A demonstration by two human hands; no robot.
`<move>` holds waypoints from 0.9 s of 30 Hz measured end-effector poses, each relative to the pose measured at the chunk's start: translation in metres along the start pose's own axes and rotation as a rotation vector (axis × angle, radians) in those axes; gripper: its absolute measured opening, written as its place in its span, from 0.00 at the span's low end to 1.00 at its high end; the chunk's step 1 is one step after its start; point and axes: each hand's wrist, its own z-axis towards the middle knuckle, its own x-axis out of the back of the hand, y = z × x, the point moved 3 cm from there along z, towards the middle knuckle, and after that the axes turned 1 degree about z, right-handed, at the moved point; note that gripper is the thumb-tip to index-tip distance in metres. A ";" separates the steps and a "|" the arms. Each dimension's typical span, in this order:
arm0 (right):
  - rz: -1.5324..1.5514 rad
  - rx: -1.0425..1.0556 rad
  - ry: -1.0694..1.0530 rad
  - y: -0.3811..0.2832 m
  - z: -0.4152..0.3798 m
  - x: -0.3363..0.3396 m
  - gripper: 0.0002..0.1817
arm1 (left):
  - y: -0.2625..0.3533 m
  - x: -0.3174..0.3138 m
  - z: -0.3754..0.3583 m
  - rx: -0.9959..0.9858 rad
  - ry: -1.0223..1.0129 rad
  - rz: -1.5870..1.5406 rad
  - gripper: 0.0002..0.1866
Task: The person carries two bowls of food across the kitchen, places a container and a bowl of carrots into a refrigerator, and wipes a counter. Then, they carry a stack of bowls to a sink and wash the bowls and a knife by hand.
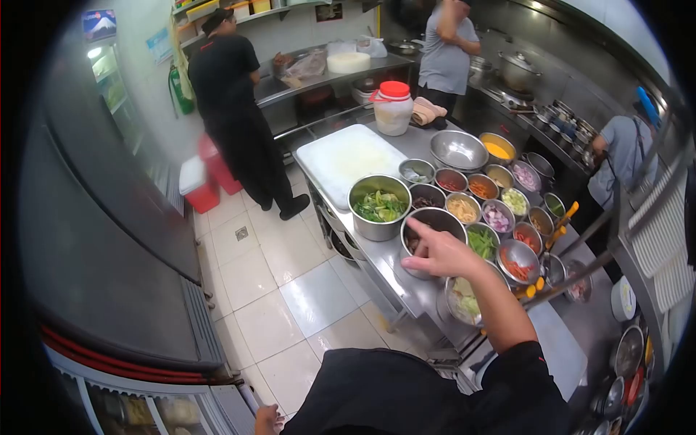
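Note:
My right hand [441, 251] reaches over the steel pot [455, 221] at the front of the prep table. Its index finger is stretched out and the thumb stands apart, with nothing between them. Dark pieces show inside that pot, partly hidden by the hand. Left of it stands a steel pot of chopped greens [379, 207]. Just below the wrist is a bowl of pale cut vegetables [464, 299]. My left hand [268, 420] is low at the bottom edge, its fingers curled, beside the edge of an open glass-fronted cooler [228, 409]. What it holds is hidden.
Bowls of chopped ingredients [497, 216] crowd the table, near a white cutting board [351, 163] and a red-lidded jar [394, 109]. A person in black [228, 109] stands at the back counter. Two people in grey [446, 54] are near the stoves. Tiled floor [275, 290] lies left.

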 end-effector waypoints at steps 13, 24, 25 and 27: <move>-0.230 0.316 -0.373 -0.093 0.240 -0.112 0.31 | 0.112 0.027 0.063 -0.199 -0.086 0.077 0.22; -0.181 0.040 -0.032 -0.094 0.293 -0.094 0.23 | 0.433 0.245 0.177 -0.279 0.016 -0.227 0.21; -0.170 0.028 0.046 -0.092 0.284 -0.086 0.23 | 0.458 0.246 0.182 -0.268 0.090 -0.293 0.24; -0.164 -0.049 0.195 -0.090 0.247 -0.066 0.22 | 0.510 0.234 0.187 -0.334 0.077 -0.190 0.23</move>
